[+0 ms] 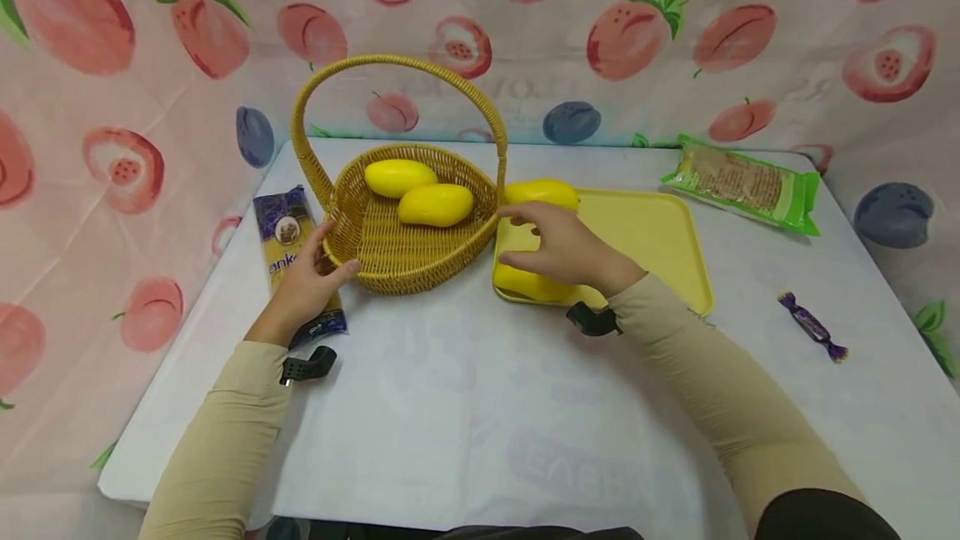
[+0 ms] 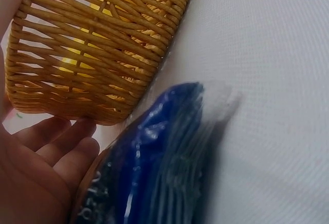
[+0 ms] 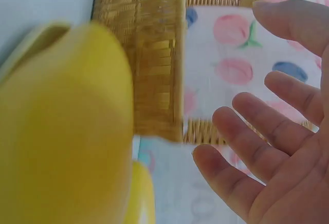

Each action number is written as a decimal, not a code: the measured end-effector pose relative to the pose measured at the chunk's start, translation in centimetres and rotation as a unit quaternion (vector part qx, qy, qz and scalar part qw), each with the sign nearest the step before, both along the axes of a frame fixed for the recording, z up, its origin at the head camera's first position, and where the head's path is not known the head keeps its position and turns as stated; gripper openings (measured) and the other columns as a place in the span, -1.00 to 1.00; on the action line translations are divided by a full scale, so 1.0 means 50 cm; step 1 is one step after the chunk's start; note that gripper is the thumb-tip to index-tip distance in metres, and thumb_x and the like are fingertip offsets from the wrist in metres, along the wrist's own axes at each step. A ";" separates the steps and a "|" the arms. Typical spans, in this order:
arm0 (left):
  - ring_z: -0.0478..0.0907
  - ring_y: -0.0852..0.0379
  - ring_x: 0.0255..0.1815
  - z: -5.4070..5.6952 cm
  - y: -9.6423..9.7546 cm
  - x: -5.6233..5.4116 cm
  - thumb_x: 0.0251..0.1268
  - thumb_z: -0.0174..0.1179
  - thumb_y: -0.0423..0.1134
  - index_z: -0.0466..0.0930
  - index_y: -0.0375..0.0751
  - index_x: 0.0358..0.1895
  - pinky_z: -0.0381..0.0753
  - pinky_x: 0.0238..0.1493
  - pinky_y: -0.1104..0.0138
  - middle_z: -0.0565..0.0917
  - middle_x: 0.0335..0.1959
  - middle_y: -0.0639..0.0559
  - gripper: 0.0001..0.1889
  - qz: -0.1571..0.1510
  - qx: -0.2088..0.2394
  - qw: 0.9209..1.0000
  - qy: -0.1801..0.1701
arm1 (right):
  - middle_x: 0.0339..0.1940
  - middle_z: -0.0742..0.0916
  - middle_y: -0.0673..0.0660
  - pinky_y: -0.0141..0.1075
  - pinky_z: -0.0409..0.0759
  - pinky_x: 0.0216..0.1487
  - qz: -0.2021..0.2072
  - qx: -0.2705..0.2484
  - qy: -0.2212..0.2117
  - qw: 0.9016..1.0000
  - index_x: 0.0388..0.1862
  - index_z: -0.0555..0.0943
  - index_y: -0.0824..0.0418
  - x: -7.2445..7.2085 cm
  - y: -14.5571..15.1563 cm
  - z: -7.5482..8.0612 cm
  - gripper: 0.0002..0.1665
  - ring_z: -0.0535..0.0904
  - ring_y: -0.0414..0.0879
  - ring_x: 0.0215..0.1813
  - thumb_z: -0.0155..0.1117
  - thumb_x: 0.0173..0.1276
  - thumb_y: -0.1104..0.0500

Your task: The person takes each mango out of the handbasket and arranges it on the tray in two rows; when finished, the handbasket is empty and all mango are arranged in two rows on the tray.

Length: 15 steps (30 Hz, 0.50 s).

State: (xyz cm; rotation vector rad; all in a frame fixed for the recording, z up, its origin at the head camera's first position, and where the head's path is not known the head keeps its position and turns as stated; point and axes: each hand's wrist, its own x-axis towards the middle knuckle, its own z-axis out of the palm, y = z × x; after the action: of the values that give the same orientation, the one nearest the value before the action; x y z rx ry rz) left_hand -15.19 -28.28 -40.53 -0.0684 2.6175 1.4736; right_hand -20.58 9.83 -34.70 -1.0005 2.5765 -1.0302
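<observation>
A woven basket [image 1: 420, 277] with a tall arched handle stands at the back left of the table, two yellow mangoes [image 1: 436, 205] lying inside. My left hand [image 1: 303, 286] holds its near left side, thumb at the front and fingers round the outer wall; the left wrist view shows the fingertips [image 2: 85, 154] against the weave. Over the yellow tray [image 1: 652, 232], my right hand [image 1: 562, 248] hovers with fingers spread and nothing in it, close to the basket's right rim. Two more mangoes [image 1: 543, 190] lie on the tray, one partly hidden below that hand.
A blue and yellow packet [image 1: 285, 232] lies beside the basket, partly under my left hand. At the back right is a green packet [image 1: 742, 182] with a clear window. A purple wrapped candy [image 1: 812, 326] lies at the right. Fruit-print cloth hangs behind the table.
</observation>
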 end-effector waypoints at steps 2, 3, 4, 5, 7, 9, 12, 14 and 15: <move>0.13 -0.32 0.51 0.000 0.000 0.000 0.46 0.20 -0.02 -0.28 0.02 0.66 0.17 0.45 -0.10 0.03 0.58 -0.32 -0.06 0.000 -0.001 1.000 -0.001 | 0.34 0.55 0.21 0.04 0.47 0.28 0.012 0.000 0.001 1.000 0.43 0.41 0.30 -0.001 -0.026 0.002 -0.25 0.48 0.12 0.29 0.42 0.35 0.05; 0.13 -0.32 0.51 0.000 0.000 0.000 0.46 0.20 -0.02 -0.28 0.01 0.66 0.18 0.45 -0.10 0.03 0.58 -0.33 -0.06 0.000 0.000 1.000 0.000 | 0.33 0.56 0.20 0.01 0.47 0.28 0.016 0.002 0.001 1.000 0.43 0.42 0.29 -0.002 -0.038 0.003 -0.25 0.48 0.10 0.28 0.42 0.35 0.05; 0.13 -0.32 0.50 -0.001 0.000 0.001 0.46 0.20 -0.02 -0.28 0.01 0.66 0.18 0.44 -0.10 0.03 0.57 -0.33 -0.06 0.000 -0.001 1.000 0.000 | 0.32 0.56 0.19 -0.02 0.47 0.28 0.019 0.005 0.001 1.000 0.42 0.42 0.28 -0.003 -0.050 0.004 -0.26 0.48 0.08 0.28 0.42 0.36 0.05; 0.13 -0.32 0.50 -0.001 0.000 0.001 0.46 0.20 -0.02 -0.28 0.01 0.66 0.18 0.44 -0.10 0.03 0.57 -0.33 -0.06 0.000 -0.001 1.000 -0.001 | 0.31 0.57 0.18 -0.05 0.46 0.29 0.021 0.008 0.001 1.000 0.42 0.43 0.28 -0.005 -0.062 0.004 -0.27 0.48 0.08 0.27 0.41 0.36 0.05; 0.14 -0.32 0.50 -0.001 0.000 0.001 0.47 0.20 -0.02 -0.28 0.00 0.66 0.19 0.44 -0.11 0.04 0.57 -0.33 -0.06 0.000 -0.001 1.000 0.000 | 0.32 0.56 0.17 -0.11 0.43 0.32 0.023 0.017 0.005 1.000 0.42 0.43 0.27 -0.011 -0.084 0.005 -0.29 0.48 0.06 0.28 0.41 0.37 0.04; 0.14 -0.33 0.50 -0.002 0.000 0.002 0.46 0.20 -0.02 -0.28 0.00 0.66 0.20 0.43 -0.11 0.04 0.57 -0.34 -0.06 -0.001 -0.001 1.000 0.002 | 0.33 0.55 0.15 -0.16 0.39 0.35 0.019 0.027 0.008 0.999 0.43 0.43 0.25 -0.018 -0.105 0.005 -0.28 0.46 0.04 0.29 0.41 0.38 0.04; 0.15 -0.33 0.49 -0.003 -0.002 0.001 0.46 0.20 0.00 -0.27 0.01 0.66 0.21 0.43 -0.11 0.04 0.57 -0.32 -0.06 0.000 -0.002 1.000 0.006 | 0.39 0.51 0.14 -0.21 0.32 0.41 0.015 0.033 0.013 0.999 0.45 0.40 0.22 -0.028 -0.133 0.002 -0.27 0.42 0.01 0.36 0.38 0.40 0.01; 0.15 -0.33 0.49 -0.004 -0.002 0.000 0.45 0.21 0.02 -0.26 0.03 0.66 0.21 0.43 -0.11 0.04 0.57 -0.32 -0.05 0.000 -0.002 1.000 0.006 | 0.42 0.48 0.12 -0.23 0.26 0.44 0.011 0.028 0.010 0.999 0.47 0.39 0.20 -0.034 -0.151 -0.003 -0.27 0.36 -0.01 0.42 0.36 0.41 -0.01; 0.16 -0.33 0.49 -0.004 -0.003 0.000 0.44 0.22 0.02 -0.26 0.04 0.66 0.21 0.43 -0.11 0.05 0.57 -0.32 -0.05 0.001 -0.001 1.000 0.006 | 0.44 0.47 0.12 -0.24 0.24 0.45 0.010 0.024 0.009 1.000 0.48 0.38 0.20 -0.037 -0.159 -0.006 -0.27 0.33 -0.01 0.44 0.35 0.42 -0.02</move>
State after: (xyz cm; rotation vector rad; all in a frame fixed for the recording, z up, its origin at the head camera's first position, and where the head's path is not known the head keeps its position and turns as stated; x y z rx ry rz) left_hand -15.18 -28.43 -40.75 -0.0628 2.6304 1.4757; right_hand -22.45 1.86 -35.01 -1.0268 2.5864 -0.9531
